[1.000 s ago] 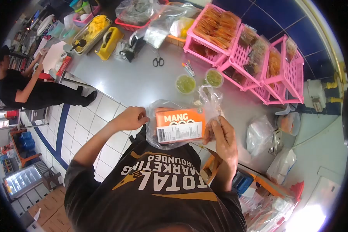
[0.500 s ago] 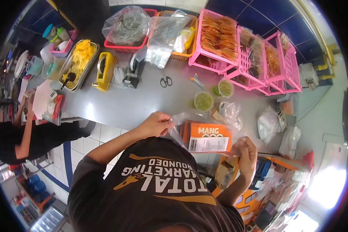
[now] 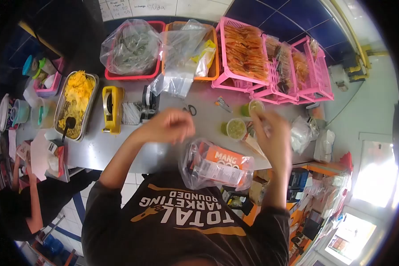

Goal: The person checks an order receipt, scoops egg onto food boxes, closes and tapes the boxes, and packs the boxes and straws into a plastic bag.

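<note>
A clear plastic bag [image 3: 189,170] rests at the counter's front edge by my torso, apart from both hands. Inside it is an orange packet [image 3: 223,156] printed "MANG", with a white printed slip [image 3: 219,171] across its front. My left hand [image 3: 169,127] hovers left of the bag, holding nothing I can see; its loosely bent fingers are blurred. Over the counter, my right hand [image 3: 271,133] has its fingertips at the lid of the farther green-filled cup [image 3: 245,109]; contact is unclear. A second lidded green cup [image 3: 236,129] stands nearer, beside that hand.
Black scissors [image 3: 190,110], pens [image 3: 223,104] and a yellow tape dispenser [image 3: 112,110] lie behind. Pink racks [image 3: 264,80] hold packed goods. A metal tray [image 3: 93,91] holds yellow food. Red [image 3: 133,76] and orange [image 3: 210,74] baskets stand at the back. Another person [image 3: 20,199] works at far left.
Both hands have let go of the plastic bag, now at the counter edge. My left hand has moved up and left; my right has moved forward to the farther cup. The view has shifted.
</note>
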The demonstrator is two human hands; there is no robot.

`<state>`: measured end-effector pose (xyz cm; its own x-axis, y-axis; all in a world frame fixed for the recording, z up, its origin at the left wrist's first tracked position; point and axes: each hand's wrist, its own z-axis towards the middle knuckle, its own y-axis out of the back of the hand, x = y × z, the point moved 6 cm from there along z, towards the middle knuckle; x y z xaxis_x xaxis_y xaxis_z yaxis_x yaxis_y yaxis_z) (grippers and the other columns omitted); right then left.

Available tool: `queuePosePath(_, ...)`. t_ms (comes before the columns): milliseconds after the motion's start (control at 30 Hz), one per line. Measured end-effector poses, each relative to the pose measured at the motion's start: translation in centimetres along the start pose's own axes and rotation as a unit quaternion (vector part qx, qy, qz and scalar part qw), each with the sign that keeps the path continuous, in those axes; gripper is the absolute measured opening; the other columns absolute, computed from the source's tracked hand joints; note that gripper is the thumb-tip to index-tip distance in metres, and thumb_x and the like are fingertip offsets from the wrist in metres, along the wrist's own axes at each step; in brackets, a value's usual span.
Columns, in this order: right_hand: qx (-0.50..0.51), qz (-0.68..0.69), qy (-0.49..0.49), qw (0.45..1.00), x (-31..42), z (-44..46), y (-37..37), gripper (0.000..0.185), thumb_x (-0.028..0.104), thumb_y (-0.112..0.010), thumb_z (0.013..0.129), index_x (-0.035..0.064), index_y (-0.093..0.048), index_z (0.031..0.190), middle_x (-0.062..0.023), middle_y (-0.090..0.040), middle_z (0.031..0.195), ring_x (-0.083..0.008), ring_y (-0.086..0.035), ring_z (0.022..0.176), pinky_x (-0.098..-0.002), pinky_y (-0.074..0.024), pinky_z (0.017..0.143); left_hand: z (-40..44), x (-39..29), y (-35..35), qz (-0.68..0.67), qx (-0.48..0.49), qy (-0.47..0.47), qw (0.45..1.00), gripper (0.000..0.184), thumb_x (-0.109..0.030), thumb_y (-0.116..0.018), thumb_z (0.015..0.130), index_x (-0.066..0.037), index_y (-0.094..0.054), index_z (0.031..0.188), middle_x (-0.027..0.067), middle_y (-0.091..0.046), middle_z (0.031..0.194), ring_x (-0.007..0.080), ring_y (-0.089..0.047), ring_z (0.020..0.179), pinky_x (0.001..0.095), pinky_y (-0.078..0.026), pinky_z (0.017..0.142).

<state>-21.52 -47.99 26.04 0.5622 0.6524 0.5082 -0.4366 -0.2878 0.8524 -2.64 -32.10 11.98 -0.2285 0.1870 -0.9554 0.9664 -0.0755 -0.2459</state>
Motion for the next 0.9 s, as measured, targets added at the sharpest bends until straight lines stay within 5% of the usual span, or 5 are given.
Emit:
queuePosePath(100,-0.026,0.004,0.111,0.994,-0.8,11.1,-12.1,0.016,0.017,-0.067,0.091,0.0022,-0.072,0.094,-0.0165,-0.069,0.092,-0.0356,-0.069,0.084,-0.0435,-0.0542,0.074,6.9,2.8,8.4,0.128,-0.29,-0.139,0.938,0.011,-0.015,-0.065,0.097,-0.004,-0.064,0.101,-0.0013,-0.062,0.077,0.0058,-0.058,0.064,0.0234,-0.046,0.055)
queuePosePath(200,-0.006,-0.145,0.098,0.985,-2.6,15.2,-20.2,0.015,0.016,-0.067,0.091,0.0013,-0.071,0.091,-0.0163,-0.068,0.098,-0.0369,-0.069,0.088,-0.0456,-0.0551,0.077,10.1,2.1,10.7,0.192,-0.395,-0.159,0.884,0.016,-0.011,-0.067,0.094,-0.004,-0.064,0.107,0.0005,-0.063,0.078,0.0082,-0.058,0.062,0.0248,-0.048,0.056)
queuePosePath(533,-0.06,0.071,0.049,0.994,-3.5,16.6,-20.9,0.014,0.01,-0.077,0.084,-0.0022,-0.07,0.083,-0.0145,-0.07,0.084,-0.0261,-0.069,0.071,-0.038,-0.0542,0.063,12.5,1.8,12.5,0.274,-0.419,-0.237,0.833,0.055,-0.003,-0.074,0.082,-0.014,-0.062,0.134,0.0099,-0.052,0.121,0.0173,-0.058,0.092,0.027,-0.051,0.066)
queuePosePath(667,-0.009,0.152,-0.033,0.988,-2.8,17.4,-19.8,0.016,0.011,-0.078,0.087,-0.0028,-0.07,0.085,-0.0096,-0.07,0.075,-0.0107,-0.065,0.057,-0.0315,-0.0529,0.053,12.8,0.9,13.2,0.275,-0.403,-0.264,0.832,0.056,-0.002,-0.074,0.082,-0.015,-0.062,0.135,0.0103,-0.051,0.125,0.0191,-0.056,0.097,0.028,-0.051,0.071)
queuePosePath(900,-0.009,0.252,-0.071,0.965,-4.6,18.5,-20.6,0.016,0.011,-0.078,0.084,-0.0021,-0.069,0.084,-0.0125,-0.071,0.074,-0.016,-0.068,0.061,-0.0319,-0.0534,0.058,13.8,1.4,14.2,0.253,-0.42,-0.249,0.835,0.045,-0.004,-0.076,0.079,-0.012,-0.068,0.123,0.0134,-0.054,0.122,0.0306,-0.057,0.101,0.0397,-0.049,0.086)
